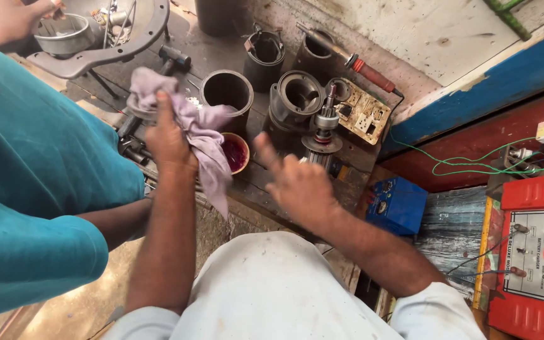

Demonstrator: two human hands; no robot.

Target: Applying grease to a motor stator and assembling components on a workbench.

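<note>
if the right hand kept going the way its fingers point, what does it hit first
The right hand points up and left across the bench. First in that line looks like the small bowl of red liquid, with the open dark cylinder behind it. Depth is unclear, and the hand is motion-blurred.

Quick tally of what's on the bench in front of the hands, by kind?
Dark cylindrical housings: 4
Rotor: 1
Rag, in left hand: 1
Bowl of red stuff: 1
Socket board: 1
Red-handled tool: 1
Total: 9
</note>
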